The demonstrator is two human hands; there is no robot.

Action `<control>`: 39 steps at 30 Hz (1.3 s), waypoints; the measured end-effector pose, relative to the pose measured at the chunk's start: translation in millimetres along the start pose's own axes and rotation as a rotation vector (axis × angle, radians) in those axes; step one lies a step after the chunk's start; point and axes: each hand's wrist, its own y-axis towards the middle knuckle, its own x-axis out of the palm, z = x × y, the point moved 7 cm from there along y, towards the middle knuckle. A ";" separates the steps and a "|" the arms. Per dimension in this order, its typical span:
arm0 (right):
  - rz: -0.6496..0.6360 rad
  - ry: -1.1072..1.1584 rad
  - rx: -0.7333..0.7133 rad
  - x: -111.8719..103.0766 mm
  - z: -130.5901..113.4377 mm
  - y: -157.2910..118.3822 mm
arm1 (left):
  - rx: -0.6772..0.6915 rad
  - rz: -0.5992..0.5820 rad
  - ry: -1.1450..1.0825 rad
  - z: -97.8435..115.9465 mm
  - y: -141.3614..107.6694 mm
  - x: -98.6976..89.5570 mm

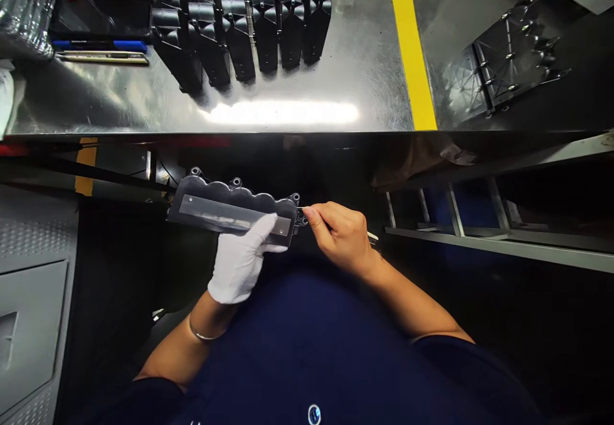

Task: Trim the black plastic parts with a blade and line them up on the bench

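Observation:
My left hand (240, 262), in a white glove, grips a black molded plastic part (235, 198) below the bench edge. Its thumb lies across the flat strip on the part's face. The part has a scalloped upper edge with several ringed screw lugs, and it tilts down to the right. My bare right hand (340, 233) is closed around what looks like a slim knife (372, 238). The pale rear end of the knife sticks out behind the palm, and its thin tip meets the part's right end near a lug. Fingers hide most of the knife.
Several similar black parts (242, 29) stand in rows on the metal bench (297, 86). A blue pen (100, 46) and a pale slim cutter (103, 58) lie at left. Past yellow tape (412, 48) rests another black part (513, 61). A metal rack (480, 243) stands right, a grey cabinet (33, 310) left.

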 end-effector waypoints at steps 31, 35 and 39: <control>-0.609 0.027 -0.318 -10.7 -3.3 13.1 | -0.414 -0.393 0.076 -22.6 8.4 8.1; -0.609 0.019 -0.333 -10.8 -3.7 13.7 | -0.422 -0.393 0.079 -23.0 8.6 9.0; -0.624 0.021 -0.337 -9.7 -3.6 13.8 | -0.421 -0.385 0.079 -21.6 8.1 9.9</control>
